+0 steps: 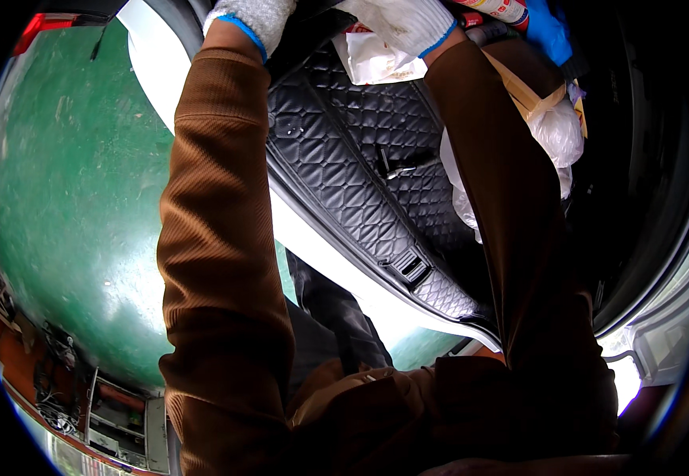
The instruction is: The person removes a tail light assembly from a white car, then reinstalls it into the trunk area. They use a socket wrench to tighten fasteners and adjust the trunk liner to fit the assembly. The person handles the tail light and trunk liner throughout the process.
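Observation:
Both my hands wear white knit gloves with blue cuffs and reach to the top edge of the view, over a car's open trunk. My left hand [259,22] is above the trunk's rim, beside a dark piece [313,30] whose kind I cannot make out. On the far side of that piece is my right hand [404,25], just above a white paper bag [380,62] with red print. The fingers of both hands are cut off or hidden, so their grip does not show. Black quilted lining [336,131] covers the trunk below them.
Clear plastic bags [557,135], a brown cardboard piece [519,91], a red and white can [503,9] and a blue item [548,32] crowd the trunk's right side. The white bumper [336,266] curves in front of me. Green floor [82,159] and a metal cabinet [126,420] lie left.

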`<move>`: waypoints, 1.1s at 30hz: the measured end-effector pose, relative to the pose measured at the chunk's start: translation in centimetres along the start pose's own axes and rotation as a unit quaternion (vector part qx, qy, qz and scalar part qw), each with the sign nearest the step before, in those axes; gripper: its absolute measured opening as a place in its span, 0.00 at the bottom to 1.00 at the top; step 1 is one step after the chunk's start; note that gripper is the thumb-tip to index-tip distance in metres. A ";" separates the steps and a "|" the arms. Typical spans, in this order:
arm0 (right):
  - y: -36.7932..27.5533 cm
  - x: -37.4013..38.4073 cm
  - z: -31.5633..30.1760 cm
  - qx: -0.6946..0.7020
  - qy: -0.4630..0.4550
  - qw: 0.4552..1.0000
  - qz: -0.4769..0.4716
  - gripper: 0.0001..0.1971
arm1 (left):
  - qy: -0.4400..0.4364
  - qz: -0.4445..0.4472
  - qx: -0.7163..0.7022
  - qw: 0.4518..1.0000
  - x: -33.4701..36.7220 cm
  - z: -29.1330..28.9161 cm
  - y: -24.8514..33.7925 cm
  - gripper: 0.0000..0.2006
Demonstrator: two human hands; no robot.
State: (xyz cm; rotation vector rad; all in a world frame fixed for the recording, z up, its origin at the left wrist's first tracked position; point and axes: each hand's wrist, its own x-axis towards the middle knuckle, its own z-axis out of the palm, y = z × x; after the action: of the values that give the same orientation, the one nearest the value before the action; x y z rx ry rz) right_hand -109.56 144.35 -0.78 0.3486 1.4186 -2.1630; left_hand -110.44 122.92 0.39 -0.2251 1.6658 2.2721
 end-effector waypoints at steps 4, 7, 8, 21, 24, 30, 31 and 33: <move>-1.1 -1.7 3.3 0.025 0.037 0.999 0.012 0.04 | -0.006 0.251 0.426 0.869 1.7 -2.0 -1.2 0.08; -1.2 -1.6 3.5 0.018 0.040 0.999 0.017 0.04 | 0.004 0.199 0.337 0.920 1.6 -1.4 -0.8 0.12; -1.0 -1.2 2.8 0.007 0.044 0.999 0.018 0.04 | 0.007 0.108 0.187 0.976 0.9 -0.7 -0.1 0.13; -0.9 -0.2 1.0 -0.088 0.006 0.995 -0.045 0.07 | -0.029 0.280 0.452 0.846 -1.1 -1.5 0.0 0.07; -0.9 -0.7 2.8 -0.054 0.020 0.998 -0.033 0.07 | -0.007 0.145 0.275 0.950 -1.0 -1.6 -0.1 0.07; -0.6 -0.4 1.1 -0.141 0.002 0.987 -0.081 0.05 | 0.054 0.222 0.355 0.906 -0.1 -1.1 -0.6 0.14; -0.7 -0.5 1.1 -0.136 0.009 0.988 -0.079 0.05 | 0.052 0.120 0.201 0.971 -0.2 -0.4 -0.2 0.16; -0.7 -0.7 1.2 -0.125 0.022 0.989 -0.074 0.05 | 0.026 0.103 0.132 0.986 0.0 -0.3 -0.6 0.17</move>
State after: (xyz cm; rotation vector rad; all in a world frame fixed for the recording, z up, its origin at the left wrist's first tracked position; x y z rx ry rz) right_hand -109.26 143.68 0.64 0.2062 1.7667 -2.0687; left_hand -110.27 122.75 -0.24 -0.0516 2.0797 2.1689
